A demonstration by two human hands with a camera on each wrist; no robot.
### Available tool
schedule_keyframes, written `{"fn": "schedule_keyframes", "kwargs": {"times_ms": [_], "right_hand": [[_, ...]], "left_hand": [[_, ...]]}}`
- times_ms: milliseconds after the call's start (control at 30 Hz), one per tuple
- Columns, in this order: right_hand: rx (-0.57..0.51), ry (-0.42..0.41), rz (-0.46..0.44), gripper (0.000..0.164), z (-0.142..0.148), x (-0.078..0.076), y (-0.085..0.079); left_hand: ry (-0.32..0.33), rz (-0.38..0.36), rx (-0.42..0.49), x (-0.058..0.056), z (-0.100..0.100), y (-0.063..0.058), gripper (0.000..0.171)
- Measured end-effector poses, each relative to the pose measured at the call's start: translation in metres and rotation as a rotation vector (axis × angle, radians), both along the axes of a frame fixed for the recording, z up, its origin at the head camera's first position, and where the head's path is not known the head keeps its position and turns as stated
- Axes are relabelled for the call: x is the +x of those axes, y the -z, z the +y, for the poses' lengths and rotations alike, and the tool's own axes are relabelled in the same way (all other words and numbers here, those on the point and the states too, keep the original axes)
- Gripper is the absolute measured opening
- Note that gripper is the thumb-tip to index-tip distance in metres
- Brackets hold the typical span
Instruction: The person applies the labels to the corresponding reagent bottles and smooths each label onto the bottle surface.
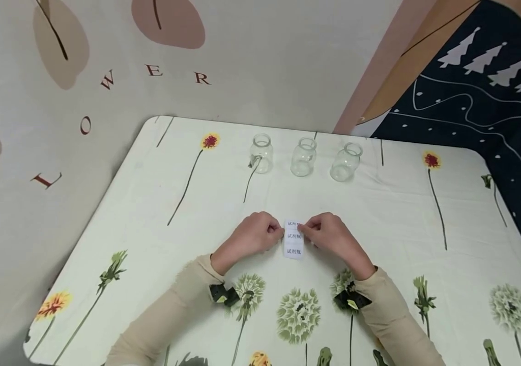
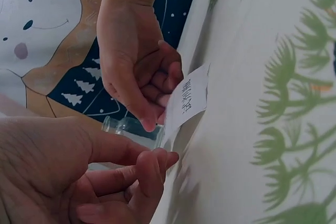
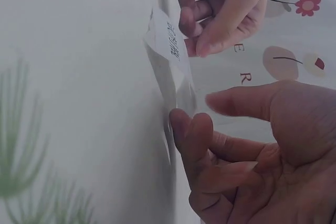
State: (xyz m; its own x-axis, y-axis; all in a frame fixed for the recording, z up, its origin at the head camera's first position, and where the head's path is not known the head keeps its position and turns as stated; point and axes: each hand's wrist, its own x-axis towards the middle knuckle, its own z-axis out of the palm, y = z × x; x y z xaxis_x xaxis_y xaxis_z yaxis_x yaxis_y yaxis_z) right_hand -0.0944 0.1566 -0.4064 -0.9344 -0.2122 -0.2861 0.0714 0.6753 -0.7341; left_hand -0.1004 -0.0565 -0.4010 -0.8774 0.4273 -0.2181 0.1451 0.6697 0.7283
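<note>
A small white strip of labels printed with black characters lies between the two hands in the head view. My left hand pinches at its left edge with thumb and forefinger. On the other side, my right hand has curled fingers at the upper right edge, overlapping the top label. In the right wrist view the label strip bends up from the cloth, with the right fingertips at its near edge. The left wrist view shows the left hand close to the strip's lower edge.
Three clear glass jars, a left one, a middle one and a right one, stand uncapped toward the back of the table. A white flower-print cloth covers the tabletop. Patterned hangings rise behind it.
</note>
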Motion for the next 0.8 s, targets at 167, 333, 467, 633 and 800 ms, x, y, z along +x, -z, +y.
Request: {"fn": "schedule_keyframes", "kwargs": {"times_ms": [167, 333, 467, 633, 800], "right_hand": [[-0.059, -0.022, 0.015, 0.019, -0.003, -0.004, -0.001], [-0.169, -0.021, 0.037, 0.017, -0.003, -0.007, -0.013], [-0.253, -0.033, 0.091, 0.016, -0.003, -0.009, -0.028], [-0.318, -0.037, 0.162, 0.015, -0.005, -0.007, -0.048], [-0.395, -0.047, 0.193, 0.015, -0.007, -0.002, -0.065]], "left_hand": [[-0.01, 0.006, 0.026, -0.002, -0.002, 0.0, 0.021], [-0.031, 0.074, 0.064, -0.007, -0.01, -0.011, 0.02], [-0.071, 0.155, 0.098, -0.011, -0.017, -0.031, 0.017], [-0.147, 0.262, 0.132, -0.006, -0.022, -0.062, 0.009], [-0.198, 0.368, 0.095, 0.005, -0.026, -0.086, 0.007]]}}
